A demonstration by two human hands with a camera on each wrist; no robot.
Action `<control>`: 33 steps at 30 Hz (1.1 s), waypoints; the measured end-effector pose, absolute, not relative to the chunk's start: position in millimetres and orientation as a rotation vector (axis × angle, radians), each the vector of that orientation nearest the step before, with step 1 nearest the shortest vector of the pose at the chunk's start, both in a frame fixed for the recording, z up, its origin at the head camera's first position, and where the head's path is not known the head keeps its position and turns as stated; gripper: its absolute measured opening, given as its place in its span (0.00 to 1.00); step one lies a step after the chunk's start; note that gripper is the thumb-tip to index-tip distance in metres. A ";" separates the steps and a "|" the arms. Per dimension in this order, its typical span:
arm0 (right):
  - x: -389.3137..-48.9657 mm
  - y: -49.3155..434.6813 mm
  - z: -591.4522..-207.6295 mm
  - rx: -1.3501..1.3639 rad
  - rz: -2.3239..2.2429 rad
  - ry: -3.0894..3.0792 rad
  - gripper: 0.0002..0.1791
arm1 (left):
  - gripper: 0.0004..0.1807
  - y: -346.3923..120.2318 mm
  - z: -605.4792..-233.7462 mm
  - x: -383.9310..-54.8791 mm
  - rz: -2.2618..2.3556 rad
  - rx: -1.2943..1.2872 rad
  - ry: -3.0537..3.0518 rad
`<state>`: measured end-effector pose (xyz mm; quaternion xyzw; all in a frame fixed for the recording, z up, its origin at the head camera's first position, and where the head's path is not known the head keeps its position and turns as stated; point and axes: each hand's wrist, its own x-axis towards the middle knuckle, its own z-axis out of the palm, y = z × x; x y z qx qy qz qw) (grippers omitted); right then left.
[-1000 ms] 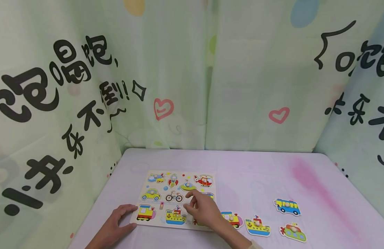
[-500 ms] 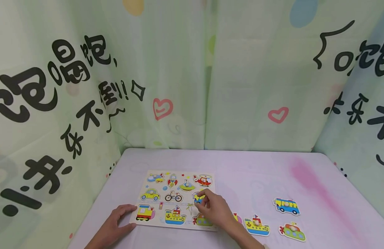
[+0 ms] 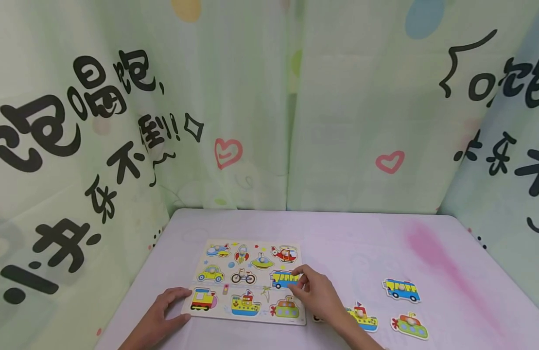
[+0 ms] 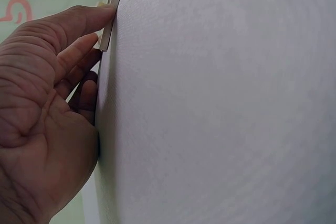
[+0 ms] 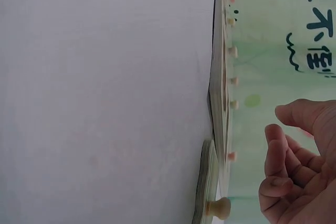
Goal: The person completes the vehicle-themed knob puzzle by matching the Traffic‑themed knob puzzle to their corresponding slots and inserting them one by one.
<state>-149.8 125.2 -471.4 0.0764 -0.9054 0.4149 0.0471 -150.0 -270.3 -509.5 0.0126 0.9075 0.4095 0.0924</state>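
A wooden knob puzzle board [image 3: 225, 318] with pictures of vehicles lies on the table. My left hand [image 3: 162, 316] rests at its near left corner, thumb and forefinger touching the edge; in the left wrist view the thumb [image 4: 86, 19] lies against the board's side [image 4: 110, 22]. Over the board's right edge, beside the bus picture [image 3: 283, 279], hovers my right hand [image 3: 317, 294], forefinger bent and thumb apart from it. The right wrist view shows this hand [image 5: 299, 166] with nothing between thumb and finger. A train piece behind it is almost wholly hidden.
Loose knobbed pieces lie right of the board: a ship [image 3: 366, 321], a bus [image 3: 401, 290] and a submarine [image 3: 410, 326]. A helicopter [image 3: 285, 253], a yellow car [image 3: 211, 273] and other vehicles are on the board. A patterned curtain [image 3: 234, 189] stands behind the white table [image 3: 339, 243].
My right hand has moved to the right across the board, from the bicycle and ship pictures to the right edge, uncovering the bus and submarine pictures. My left hand has stayed put.
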 end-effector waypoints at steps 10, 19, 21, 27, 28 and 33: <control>-151.4 141.6 -471.0 0.034 1.225 -2.790 0.16 | 0.29 -270.5 -508.0 -149.7 1.234 0.066 2.693; -150.2 166.7 -470.8 -0.054 1.199 -2.802 0.17 | 0.29 -270.0 -508.6 -150.1 1.258 0.057 2.678; -149.3 173.7 -470.9 -0.077 1.193 -2.811 0.18 | 0.29 -269.9 -507.7 -150.1 1.248 0.063 2.683; -146.3 194.3 -469.8 -0.148 1.141 -2.839 0.19 | 0.29 -269.1 -505.6 -150.4 1.215 0.062 2.698; -145.7 197.8 -469.2 -0.155 1.133 -2.841 0.19 | 0.29 -269.0 -505.5 -150.3 1.209 0.055 2.699; -142.4 214.6 -466.6 -0.206 1.143 -2.849 0.21 | 0.30 -268.3 -506.2 -150.1 1.198 0.033 2.697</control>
